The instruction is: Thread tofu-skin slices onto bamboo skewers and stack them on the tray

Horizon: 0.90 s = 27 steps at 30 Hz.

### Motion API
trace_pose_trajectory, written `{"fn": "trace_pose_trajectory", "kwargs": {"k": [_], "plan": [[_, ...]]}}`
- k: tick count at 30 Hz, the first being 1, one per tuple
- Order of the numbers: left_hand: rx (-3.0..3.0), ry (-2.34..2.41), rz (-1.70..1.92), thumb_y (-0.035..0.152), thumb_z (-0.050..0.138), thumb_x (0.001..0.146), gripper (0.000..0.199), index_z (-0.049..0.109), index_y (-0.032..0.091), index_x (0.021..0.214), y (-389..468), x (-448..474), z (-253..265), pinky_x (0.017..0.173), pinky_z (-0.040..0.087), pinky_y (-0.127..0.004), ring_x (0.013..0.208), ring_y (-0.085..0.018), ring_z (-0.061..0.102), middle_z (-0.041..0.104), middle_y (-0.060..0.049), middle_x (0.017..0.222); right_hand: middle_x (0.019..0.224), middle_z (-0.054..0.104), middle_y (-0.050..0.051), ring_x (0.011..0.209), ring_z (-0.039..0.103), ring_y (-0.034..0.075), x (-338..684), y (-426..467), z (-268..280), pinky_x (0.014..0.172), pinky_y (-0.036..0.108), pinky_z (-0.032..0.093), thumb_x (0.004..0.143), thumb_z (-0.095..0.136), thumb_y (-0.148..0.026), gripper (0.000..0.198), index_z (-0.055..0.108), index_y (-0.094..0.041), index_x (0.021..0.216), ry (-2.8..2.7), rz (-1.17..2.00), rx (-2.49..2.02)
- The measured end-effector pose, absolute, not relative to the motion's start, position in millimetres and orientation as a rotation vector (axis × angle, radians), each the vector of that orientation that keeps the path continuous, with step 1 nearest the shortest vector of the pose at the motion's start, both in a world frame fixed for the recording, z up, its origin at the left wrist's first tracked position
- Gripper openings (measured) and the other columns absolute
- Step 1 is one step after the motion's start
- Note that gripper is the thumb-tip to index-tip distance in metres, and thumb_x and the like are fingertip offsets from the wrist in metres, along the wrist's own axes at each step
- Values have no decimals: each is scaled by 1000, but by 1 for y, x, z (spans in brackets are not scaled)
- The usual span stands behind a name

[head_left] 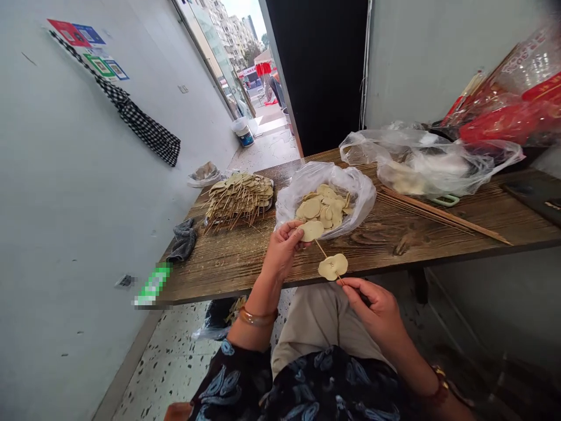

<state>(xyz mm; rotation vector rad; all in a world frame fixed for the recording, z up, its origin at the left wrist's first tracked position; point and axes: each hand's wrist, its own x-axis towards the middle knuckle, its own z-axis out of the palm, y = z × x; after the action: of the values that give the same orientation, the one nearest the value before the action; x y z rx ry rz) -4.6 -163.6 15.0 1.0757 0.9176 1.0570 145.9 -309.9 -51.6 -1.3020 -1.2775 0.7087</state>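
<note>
Taking the slice bag (283,203) on the wooden table (228,263) as the landmark, a dark bag (214,318) sits on the floor below and to its left, with pale yellowish pieces showing at its mouth. Farther left of the slice bag, at the table's end, lies a crumpled grey cloth (182,241). Beyond and to the left, a small clear bag (205,174) holds something brownish, too unclear to name. Just left of the slice bag is a heap of skewered slices (239,196), stick ends jutting out. The slice bag itself is open and holds loose, flat, pale slices (326,207). Right of it lies a bundle of sticks (442,216), and behind those a larger clear bag (438,166) with whitish contents, hard to make out.

At the slice bag's near edge, the left hand (283,248) pinches a pale slice (312,231) by its left side, between thumb and fingers. Nearer the person, the right hand (372,301) pinches the lower end of a thin stick (321,249); a threaded slice (333,266) sits on it just above the fingertips. The stick's upper end meets the left hand's slice; whether it pierces it, I cannot tell.
</note>
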Motion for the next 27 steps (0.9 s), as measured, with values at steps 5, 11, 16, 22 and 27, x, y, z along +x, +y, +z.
{"fn": "trace_pose_trajectory", "kwargs": {"k": [5, 11, 16, 22, 27], "plan": [[1077, 899, 1091, 27, 81, 61, 36, 65, 12, 89, -171, -10, 16, 61, 53, -20, 64, -8, 62, 69, -2, 77, 94, 75, 4, 85, 70, 20, 140, -313, -52, 76, 31, 55, 89, 54, -30, 20, 72, -23, 95, -1313, 707, -1331], [1084, 923, 1158, 28, 80, 59, 32, 64, 13, 82, -174, -18, 15, 59, 52, -21, 62, -9, 60, 67, -1, 73, 95, 75, 5, 85, 70, 21, 133, -312, -50, 77, 32, 55, 89, 53, -31, 23, 73, -24, 98, -1351, 700, -1356], [1081, 893, 1176, 27, 79, 61, 29, 62, 14, 80, -177, -22, 18, 61, 52, -21, 63, -9, 60, 66, 0, 73, 92, 75, 5, 80, 70, 21, 130, -310, -50, 75, 33, 56, 88, 53, -32, 23, 73, -23, 96, -1366, 691, -1389], [1125, 900, 1184, 28, 78, 62, 28, 62, 14, 80, -179, -25, 17, 62, 52, -23, 65, -10, 59, 65, 0, 74, 96, 75, 6, 86, 70, 21, 128, -309, -55, 76, 33, 56, 89, 53, -31, 23, 73, -23, 98, -1364, 687, -1384], [1278, 927, 1206, 26, 75, 66, 19, 65, 15, 77, -181, -25, 15, 63, 48, -22, 64, -9, 56, 62, 1, 73, 97, 75, 6, 87, 70, 22, 129, -307, -55, 78, 33, 56, 89, 53, -31, 23, 73, -23, 98, -1358, 701, -1392]]}}
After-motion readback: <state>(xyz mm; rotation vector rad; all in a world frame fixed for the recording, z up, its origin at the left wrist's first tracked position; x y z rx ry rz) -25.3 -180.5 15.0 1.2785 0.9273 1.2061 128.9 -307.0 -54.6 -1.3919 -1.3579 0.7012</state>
